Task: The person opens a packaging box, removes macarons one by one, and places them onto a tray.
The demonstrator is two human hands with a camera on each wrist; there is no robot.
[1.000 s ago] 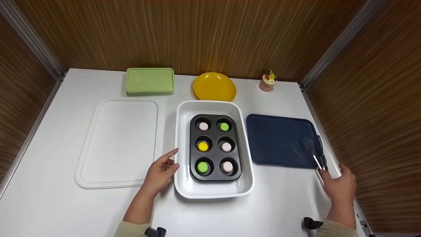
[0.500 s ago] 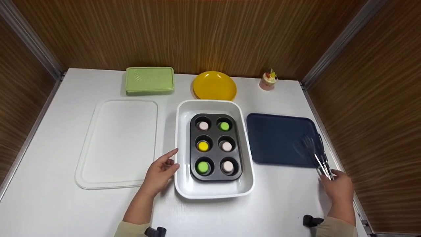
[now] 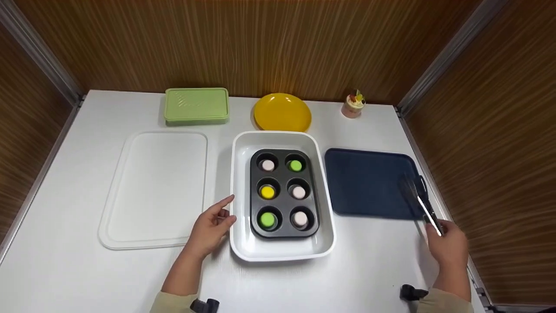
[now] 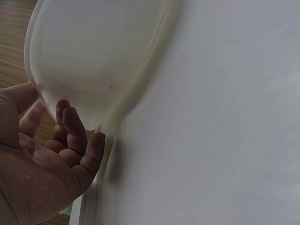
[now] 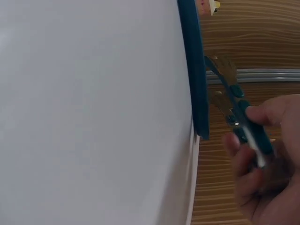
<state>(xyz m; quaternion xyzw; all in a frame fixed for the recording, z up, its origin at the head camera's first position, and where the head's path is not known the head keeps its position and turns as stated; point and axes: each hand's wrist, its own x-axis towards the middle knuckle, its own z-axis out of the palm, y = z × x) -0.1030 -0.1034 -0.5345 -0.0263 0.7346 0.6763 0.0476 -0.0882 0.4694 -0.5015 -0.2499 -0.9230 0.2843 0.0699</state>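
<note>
Since a second ago, the right hand (image 3: pixel 447 250) has taken the tongs (image 3: pixel 428 214) and drawn them slightly up; it grips their near end by the navy tray (image 3: pixel 365 184)'s right edge. The white bin (image 3: pixel 284 249), touched at left by the left hand (image 3: pixel 210 230), thumb and index apart, contains a dark six-cup muffin pan (image 3: pixel 283 178); each cup holds one of the round pieces (image 3: pixel 267 192): three pink, two green, one yellow.
</note>
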